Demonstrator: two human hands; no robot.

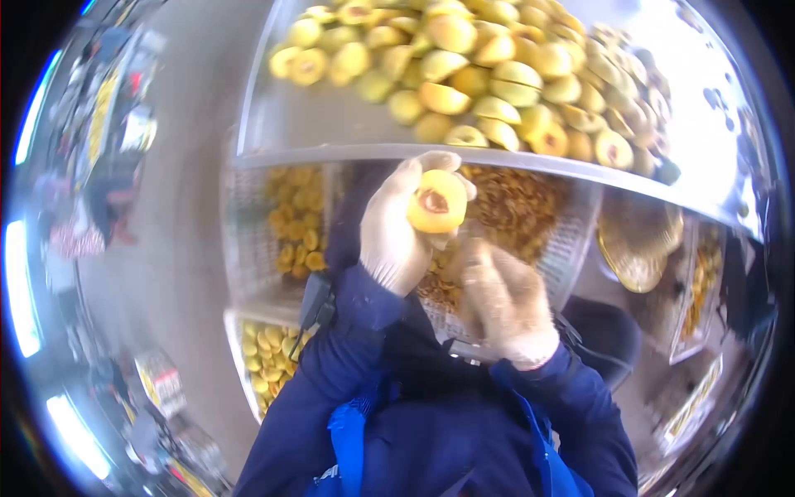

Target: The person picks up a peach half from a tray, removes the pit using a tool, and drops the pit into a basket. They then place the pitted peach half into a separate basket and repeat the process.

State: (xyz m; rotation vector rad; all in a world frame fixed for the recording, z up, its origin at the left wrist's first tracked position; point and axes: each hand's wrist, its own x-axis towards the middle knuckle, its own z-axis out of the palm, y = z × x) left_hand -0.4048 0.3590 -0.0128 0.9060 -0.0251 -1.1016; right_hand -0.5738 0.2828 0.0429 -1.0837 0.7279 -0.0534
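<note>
Two gloved hands, left hand [396, 236] fingers pinching halved peach [437, 201] (below tray rim [348, 154]), right hand [507, 302] blurred, grip untellable

No text, label, brand or number can be read anywhere. The coloured packages [161, 385] well left of and below the left grip [396, 228] are too blurred to make out.

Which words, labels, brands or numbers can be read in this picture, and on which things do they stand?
None can be read.
Packages at the lower left: printed patches, too blurred to read.
Items at the upper left: coloured marks, too blurred to read.
Left hand and the halved fruit it holds: no text.
Right hand: no text.
Metal tray and baskets: no text visible.
</note>
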